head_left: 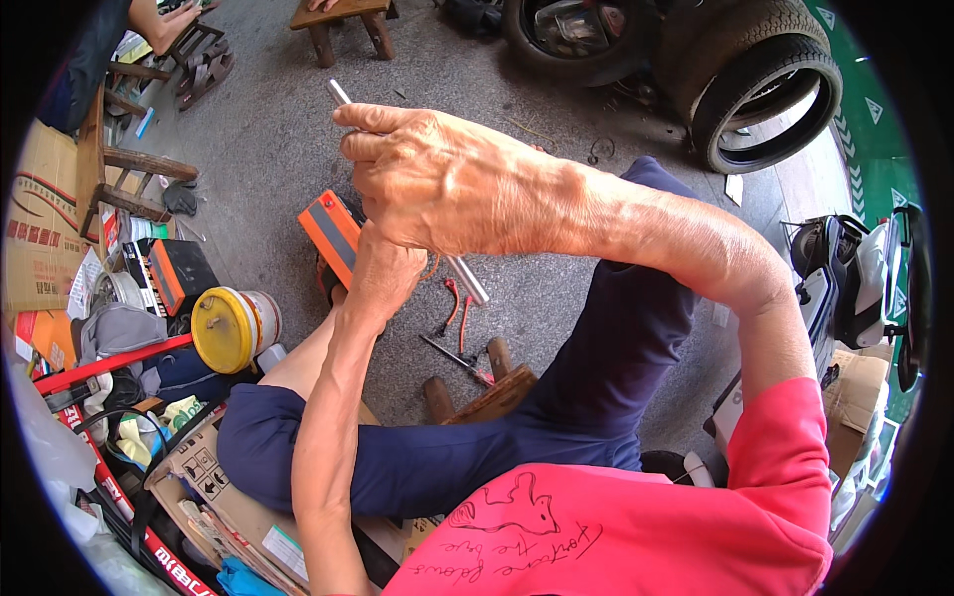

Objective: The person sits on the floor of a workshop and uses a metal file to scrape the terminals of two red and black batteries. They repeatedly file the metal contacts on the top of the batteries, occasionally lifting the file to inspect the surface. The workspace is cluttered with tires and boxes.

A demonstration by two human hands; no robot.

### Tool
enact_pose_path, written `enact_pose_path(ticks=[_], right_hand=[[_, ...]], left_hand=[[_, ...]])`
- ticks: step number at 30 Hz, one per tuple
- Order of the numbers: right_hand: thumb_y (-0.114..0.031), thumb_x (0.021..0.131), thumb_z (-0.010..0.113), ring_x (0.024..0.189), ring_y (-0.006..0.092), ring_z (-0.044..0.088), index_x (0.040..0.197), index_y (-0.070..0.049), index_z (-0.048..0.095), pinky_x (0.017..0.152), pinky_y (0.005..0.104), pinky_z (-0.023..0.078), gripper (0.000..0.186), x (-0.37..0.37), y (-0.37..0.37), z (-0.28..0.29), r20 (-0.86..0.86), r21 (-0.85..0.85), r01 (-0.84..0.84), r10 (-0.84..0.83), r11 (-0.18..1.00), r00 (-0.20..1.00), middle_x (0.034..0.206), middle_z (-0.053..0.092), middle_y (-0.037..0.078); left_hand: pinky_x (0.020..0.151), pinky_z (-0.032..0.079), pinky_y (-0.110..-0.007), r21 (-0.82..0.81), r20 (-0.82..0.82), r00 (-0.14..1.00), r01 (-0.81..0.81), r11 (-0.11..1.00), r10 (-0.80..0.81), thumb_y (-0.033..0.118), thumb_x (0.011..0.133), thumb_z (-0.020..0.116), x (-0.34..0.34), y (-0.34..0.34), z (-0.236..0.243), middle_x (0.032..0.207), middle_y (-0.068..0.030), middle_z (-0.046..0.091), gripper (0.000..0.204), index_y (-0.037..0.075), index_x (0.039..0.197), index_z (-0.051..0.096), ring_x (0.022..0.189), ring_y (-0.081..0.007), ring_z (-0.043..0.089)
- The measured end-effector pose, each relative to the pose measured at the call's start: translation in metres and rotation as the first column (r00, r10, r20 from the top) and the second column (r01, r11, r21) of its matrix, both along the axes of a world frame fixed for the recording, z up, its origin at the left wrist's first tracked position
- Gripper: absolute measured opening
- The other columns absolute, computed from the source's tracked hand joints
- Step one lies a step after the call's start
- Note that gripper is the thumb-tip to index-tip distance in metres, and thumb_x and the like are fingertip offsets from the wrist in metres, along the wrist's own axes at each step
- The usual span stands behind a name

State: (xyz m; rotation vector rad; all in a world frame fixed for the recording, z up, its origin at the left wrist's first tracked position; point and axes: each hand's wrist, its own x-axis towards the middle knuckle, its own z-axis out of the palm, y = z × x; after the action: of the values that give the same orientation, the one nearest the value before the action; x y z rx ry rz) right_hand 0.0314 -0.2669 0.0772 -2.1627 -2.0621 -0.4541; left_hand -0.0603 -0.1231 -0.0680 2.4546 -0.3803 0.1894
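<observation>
My right hand (427, 184) reaches across from the right, its fingers closed round a shiny metal rod (469, 281). The rod slants, one end sticking out above the knuckles and the other below the palm. Right under it is my left hand (383, 278), touching it. The left hand looks curled, but its fingertips and whatever they hold are hidden behind the right. Just beyond the hands stands an orange block with a dark stripe (333, 235), partly covered. Red-handled pliers (463, 316) lie on the ground below the rod.
A thin tool with a red handle (457, 360) lies near a small wooden stool (492, 397) between my legs. To the left are a yellow-lidded bucket (223, 330), an orange-black box (179, 278) and cartons. Tyres (765, 104) stand far right. Another person sits far left.
</observation>
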Motion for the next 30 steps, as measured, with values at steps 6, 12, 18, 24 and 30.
enact_pose_path(ticks=[6,12,18,24,30], right_hand=[[-0.013,0.057,0.07,0.09,0.0203,0.063,0.062,-0.01,0.071,0.115,0.0415,0.036,0.006,0.011,0.001,0.007,-0.011,-0.068,-0.017,0.016,0.998,1.0,0.068,0.066,0.003],[-0.017,0.055,0.067,0.079,0.0219,0.063,0.055,-0.008,0.065,0.103,0.0399,0.045,0.009,0.016,0.004,-0.003,-0.123,0.15,-0.086,0.104,0.985,0.987,0.057,0.061,0.007],[-0.017,0.052,0.069,0.067,0.0208,0.063,0.053,-0.01,0.064,0.077,0.031,0.046,0.009,0.004,0.003,0.009,-0.097,-0.078,0.147,-0.154,0.986,0.983,0.055,0.06,0.007],[-0.024,0.062,0.073,0.06,0.0149,0.064,0.062,-0.02,0.069,0.068,0.0292,0.041,0.005,0.004,0.018,0.007,0.052,-0.13,0.179,-0.174,0.975,0.983,0.059,0.065,0.0],[-0.012,0.067,0.073,0.068,0.0207,0.068,0.066,-0.013,0.065,0.08,0.0342,0.046,0.008,0.031,0.005,0.005,-0.018,-0.033,0.109,-0.11,0.993,0.994,0.063,0.066,0.004]], left_hand=[[0.085,0.055,-0.046,0.117,-0.517,0.849,-0.06,0.991,0.112,0.014,0.089,0.067,-0.03,-0.039,-0.03,0.109,-0.0264,0.062,0.054,-0.014,0.129,0.044,0.101,-0.0344,0.064],[0.107,0.031,-0.051,0.327,-0.333,0.938,0.024,0.945,0.092,0.023,0.083,0.072,-0.059,-0.053,-0.074,0.142,-0.0312,0.037,0.082,-0.013,0.141,0.027,0.132,-0.0392,0.04],[0.106,0.029,-0.056,0.213,-0.44,0.897,0.048,0.976,0.052,0.021,0.079,0.074,-0.056,-0.055,-0.075,0.141,-0.0313,0.037,0.09,-0.013,0.144,0.022,0.132,-0.0401,0.04],[0.104,0.032,-0.055,0.23,-0.448,0.889,0.01,0.973,0.097,0.021,0.076,0.078,-0.06,-0.05,-0.07,0.133,-0.0301,0.045,0.094,-0.013,0.143,0.021,0.124,-0.039,0.048],[0.097,0.043,-0.045,0.083,-0.368,0.92,-0.112,0.99,0.135,0.021,0.081,0.074,-0.052,-0.046,-0.053,0.123,-0.0257,0.056,0.054,-0.007,0.122,0.052,0.115,-0.0373,0.055]])
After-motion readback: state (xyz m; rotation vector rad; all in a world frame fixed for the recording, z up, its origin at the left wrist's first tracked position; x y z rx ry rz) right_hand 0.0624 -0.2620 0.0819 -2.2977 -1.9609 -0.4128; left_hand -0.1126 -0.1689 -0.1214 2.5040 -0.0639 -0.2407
